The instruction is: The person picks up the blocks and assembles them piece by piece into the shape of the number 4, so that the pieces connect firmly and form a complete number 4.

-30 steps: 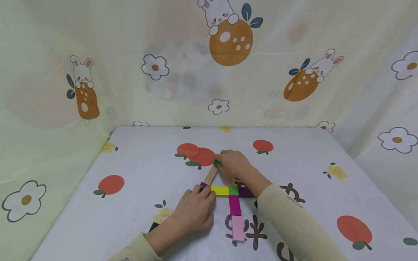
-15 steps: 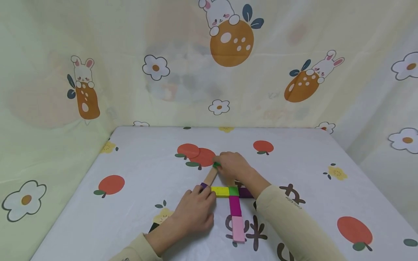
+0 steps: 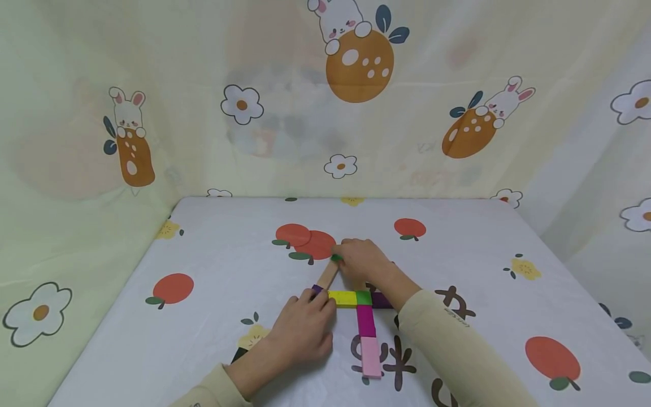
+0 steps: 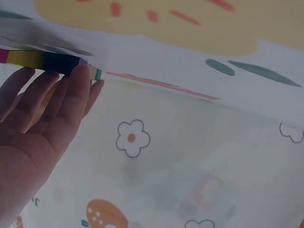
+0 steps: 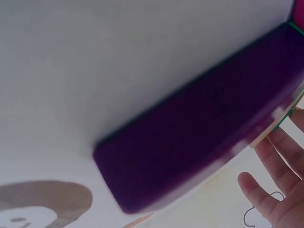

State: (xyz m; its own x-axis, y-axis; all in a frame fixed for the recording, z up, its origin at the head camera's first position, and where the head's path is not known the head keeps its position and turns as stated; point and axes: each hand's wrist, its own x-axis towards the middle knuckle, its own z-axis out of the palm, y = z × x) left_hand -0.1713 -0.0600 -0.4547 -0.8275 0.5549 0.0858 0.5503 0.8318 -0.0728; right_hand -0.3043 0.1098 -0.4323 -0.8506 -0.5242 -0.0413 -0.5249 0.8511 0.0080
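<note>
In the head view my left hand [image 3: 305, 328] lies with its fingertips on a dark blue-purple block [image 3: 316, 289], at the left end of a row with a yellow block [image 3: 343, 299] and a light green block [image 3: 363, 298]. The left wrist view shows those fingers stretched against the dark block [image 4: 61, 62], thumb not on it. My right hand [image 3: 366, 260] reaches over the row and pinches a small green block [image 3: 337, 258] at the top of a slanting plain wooden block [image 3: 328, 276]. A second plain block [image 3: 360, 284] is mostly hidden beneath that hand.
A purple block [image 3: 382, 301] continues the row rightward, large in the right wrist view. From the green one a magenta block [image 3: 366, 321] and a pink block [image 3: 370, 358] run toward me. Something black [image 3: 239, 354] lies beside my left wrist. A patterned curtain [image 3: 285, 141] rises behind the table.
My right hand has shifted slightly toward me, together with the small green block. My left hand and the row of blocks have stayed in place.
</note>
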